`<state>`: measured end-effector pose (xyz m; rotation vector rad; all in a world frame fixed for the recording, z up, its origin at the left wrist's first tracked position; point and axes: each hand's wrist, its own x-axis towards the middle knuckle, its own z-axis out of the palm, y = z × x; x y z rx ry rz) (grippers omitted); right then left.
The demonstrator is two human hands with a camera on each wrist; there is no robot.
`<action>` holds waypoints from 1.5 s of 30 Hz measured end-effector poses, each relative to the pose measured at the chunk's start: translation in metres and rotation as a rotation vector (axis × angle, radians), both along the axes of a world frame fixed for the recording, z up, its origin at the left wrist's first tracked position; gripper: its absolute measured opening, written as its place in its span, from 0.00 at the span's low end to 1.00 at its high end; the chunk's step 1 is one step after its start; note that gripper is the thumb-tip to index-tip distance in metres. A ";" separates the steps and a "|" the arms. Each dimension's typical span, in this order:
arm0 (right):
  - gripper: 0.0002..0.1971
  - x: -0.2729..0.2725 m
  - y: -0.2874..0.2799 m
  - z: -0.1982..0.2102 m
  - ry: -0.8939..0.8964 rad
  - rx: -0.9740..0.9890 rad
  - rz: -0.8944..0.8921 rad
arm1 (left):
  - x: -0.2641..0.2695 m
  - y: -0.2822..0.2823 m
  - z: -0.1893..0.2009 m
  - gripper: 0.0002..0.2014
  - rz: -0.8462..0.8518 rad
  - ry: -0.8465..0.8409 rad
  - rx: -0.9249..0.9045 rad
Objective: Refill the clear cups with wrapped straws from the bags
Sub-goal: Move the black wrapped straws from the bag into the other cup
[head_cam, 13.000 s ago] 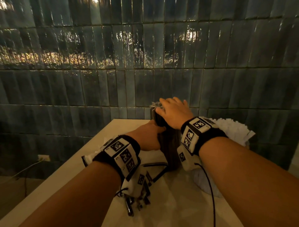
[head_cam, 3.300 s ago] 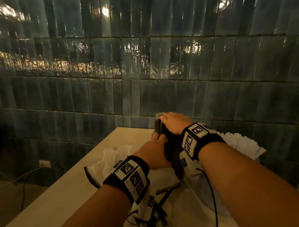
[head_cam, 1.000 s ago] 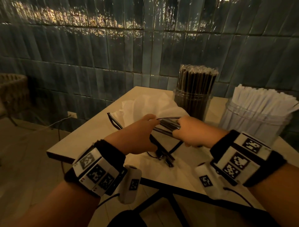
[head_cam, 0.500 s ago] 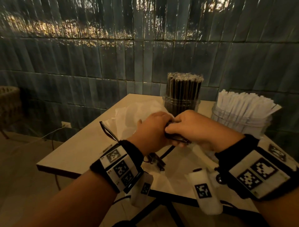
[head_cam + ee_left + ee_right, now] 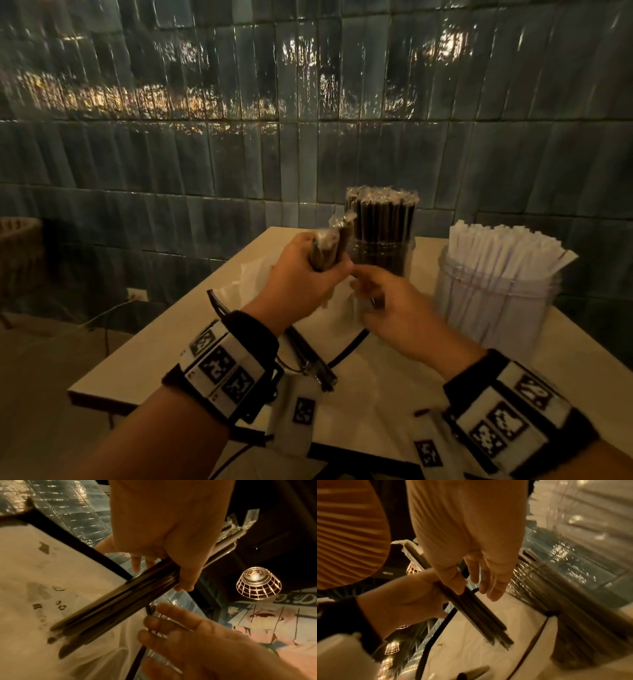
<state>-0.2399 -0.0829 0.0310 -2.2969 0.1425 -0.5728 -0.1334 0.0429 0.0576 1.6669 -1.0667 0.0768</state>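
The left grip (image 5: 301,274) is curled tight round a small bundle of dark wrapped straws (image 5: 330,245), thumb across the front and fingers behind, holding it tilted above the tabletop (image 5: 161,346); the crinkled clear wrapper ends stick up past the knuckles, and the lower ends hang out beneath the palm, as the left wrist view shows. Just to the right of that grip and a little lower, the right grip (image 5: 387,305) has its fingers loosely spread and mostly straight; in the right wrist view its thumb lies against the side of the bundle while the other fingers stand free of it, and whether a single straw is caught between them is too blurred to tell. Directly beyond the left grip stands a clear cup (image 5: 380,255) packed with upright dark wrapped straws, the bundle's top close beside its rim. Further right of the right grip, well apart from it, a second clear cup (image 5: 493,305) is crammed with white paper-wrapped straws (image 5: 503,246) fanning outward. Under both grips a white plastic bag (image 5: 253,277) with a dark edge lies crumpled on the tabletop, and a few loose dark straws (image 5: 311,359) lie on it nearer the wrists.
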 end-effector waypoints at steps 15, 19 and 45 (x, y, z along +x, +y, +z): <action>0.22 0.042 0.015 0.010 -0.354 0.236 0.119 | -0.009 -0.014 0.016 0.12 -0.177 0.239 -0.108; 0.14 0.037 0.008 0.007 -0.280 0.231 0.129 | -0.006 -0.008 0.017 0.38 -0.125 0.029 -0.266; 0.11 0.022 -0.013 0.080 -0.189 0.025 -0.023 | 0.020 -0.017 0.031 0.26 -0.210 -0.132 -0.258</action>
